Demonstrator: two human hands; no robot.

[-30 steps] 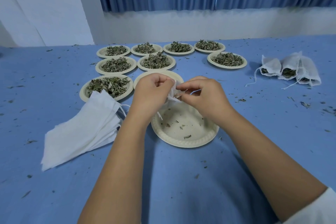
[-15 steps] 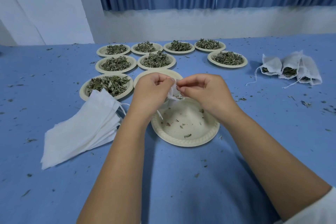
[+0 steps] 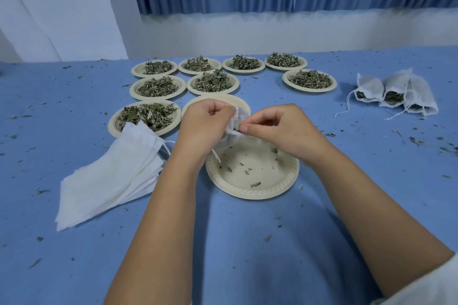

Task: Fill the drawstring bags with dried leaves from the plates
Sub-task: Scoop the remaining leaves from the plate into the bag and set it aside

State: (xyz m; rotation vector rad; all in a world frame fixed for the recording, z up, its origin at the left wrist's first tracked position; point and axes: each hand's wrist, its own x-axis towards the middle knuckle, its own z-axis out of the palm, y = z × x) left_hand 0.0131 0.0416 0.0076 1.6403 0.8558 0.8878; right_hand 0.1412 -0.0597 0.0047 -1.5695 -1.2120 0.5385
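Gripping white bag [image 3: 236,123] mostly hidden, left hand [image 3: 204,126], right hand [image 3: 280,126]

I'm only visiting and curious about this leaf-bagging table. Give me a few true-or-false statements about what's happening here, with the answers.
1. The left hand and the right hand both hold a small white bag above the near plate. True.
2. The near plate is heaped with dried leaves. False: only a few leaf scraps lie on it.
3. Three filled bags lie together at the right of the table. True.
4. The stack of empty bags lies to the right of the hands. False: it lies to their left.
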